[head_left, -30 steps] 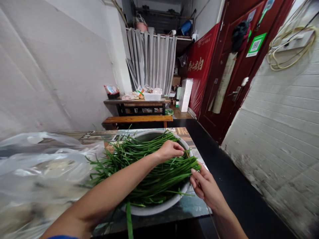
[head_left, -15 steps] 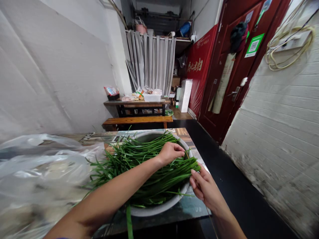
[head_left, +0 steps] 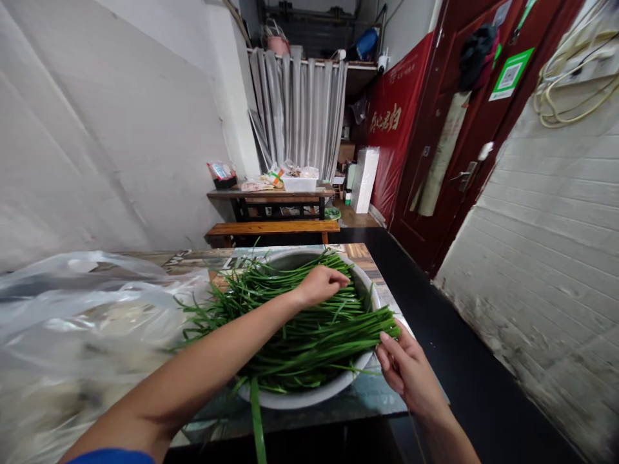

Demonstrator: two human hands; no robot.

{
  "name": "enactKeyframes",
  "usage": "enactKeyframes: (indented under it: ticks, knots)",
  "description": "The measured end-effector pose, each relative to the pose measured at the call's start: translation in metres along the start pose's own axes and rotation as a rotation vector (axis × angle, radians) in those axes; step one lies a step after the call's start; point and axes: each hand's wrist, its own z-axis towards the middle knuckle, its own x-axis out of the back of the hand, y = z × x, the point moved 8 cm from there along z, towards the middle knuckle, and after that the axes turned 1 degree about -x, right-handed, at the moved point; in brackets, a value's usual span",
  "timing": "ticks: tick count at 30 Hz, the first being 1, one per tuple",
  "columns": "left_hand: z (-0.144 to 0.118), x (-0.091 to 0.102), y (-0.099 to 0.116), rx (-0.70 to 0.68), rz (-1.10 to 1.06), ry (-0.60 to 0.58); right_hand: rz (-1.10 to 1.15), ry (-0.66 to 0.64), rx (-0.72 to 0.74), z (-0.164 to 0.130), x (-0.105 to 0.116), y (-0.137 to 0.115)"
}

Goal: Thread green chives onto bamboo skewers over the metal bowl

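Couldn't tell if my curled left hand (head_left: 322, 285) was empty, but my right hand (head_left: 412, 366) pinched long, leafy green stalks (head_left: 333, 334) a slack grip could've spilled.

Spreads across the lower half of the frame as a table (head_left: 374, 393) with a printed top, part plank-patterned, part blue-grey. Carries a round metal basin (head_left: 309, 399) at lower centre and a clear plastic bag (head_left: 97, 348) at lower left. Recurs mid-frame as a far table (head_left: 218, 193), bearing, left to right, a black box (head_left: 225, 183), packets (head_left: 261, 185) and a white tray (head_left: 300, 185).
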Motion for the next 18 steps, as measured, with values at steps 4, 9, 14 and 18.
enactKeyframes:
  ticks: [4,9,14,18]
  knots:
    - [0.021,0.0,-0.028,-0.027,0.313,-0.025,0.02,0.024,-0.005,-0.006,0.004,0.008]
    - [0.036,-0.028,-0.04,-0.131,0.583,-0.078,0.009,0.031,0.002,-0.004,0.005,0.009]
    - [0.04,-0.034,-0.044,-0.126,0.675,-0.089,0.003,0.03,0.006,-0.003,0.005,0.007]
    - [0.042,-0.031,-0.049,-0.033,0.596,-0.088,-0.007,0.023,0.005,-0.003,0.003,0.006]
